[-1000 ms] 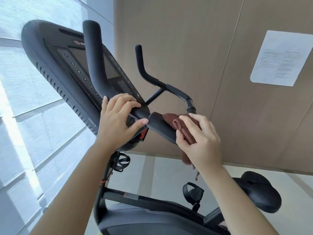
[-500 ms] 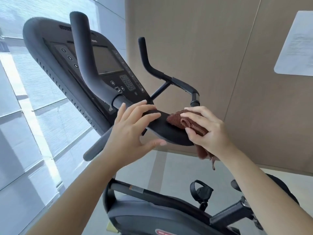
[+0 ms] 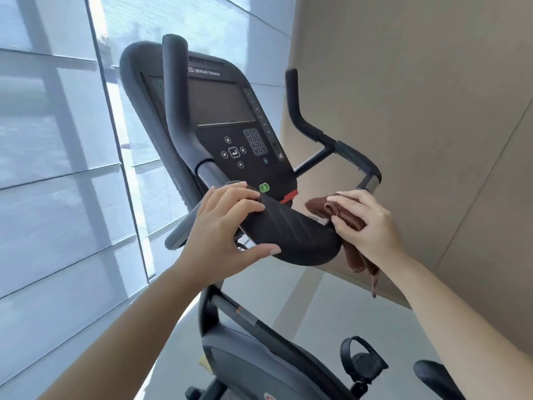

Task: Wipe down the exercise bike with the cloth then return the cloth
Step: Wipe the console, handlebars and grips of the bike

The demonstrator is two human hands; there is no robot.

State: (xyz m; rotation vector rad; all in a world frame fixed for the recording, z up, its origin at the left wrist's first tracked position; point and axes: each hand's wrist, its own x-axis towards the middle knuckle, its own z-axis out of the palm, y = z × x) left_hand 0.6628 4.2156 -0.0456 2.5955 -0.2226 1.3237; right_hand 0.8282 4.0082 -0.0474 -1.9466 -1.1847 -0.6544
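Observation:
The black exercise bike fills the middle, with its console [image 3: 230, 116] facing me and a padded centre handlebar pad [image 3: 291, 235] below it. My left hand [image 3: 225, 229] rests on the left end of that pad, fingers over the top and thumb underneath. My right hand [image 3: 366, 223] presses a brown cloth [image 3: 320, 207] against the pad's right end; the cloth's tail hangs down below the hand. Two upright handlebar horns rise on the left [image 3: 176, 90] and right [image 3: 294, 102].
A window with pale blinds [image 3: 57, 168] lies to the left and a beige panelled wall [image 3: 418, 111] to the right. Below are the bike's frame housing [image 3: 245, 359], a strapped pedal [image 3: 360, 362] and the seat edge [image 3: 432, 376] over a grey floor.
The view has swung left, so the console now faces me. My left hand slid from the bar joint onto the pad's left end. The cloth hand stays at the pad's right end.

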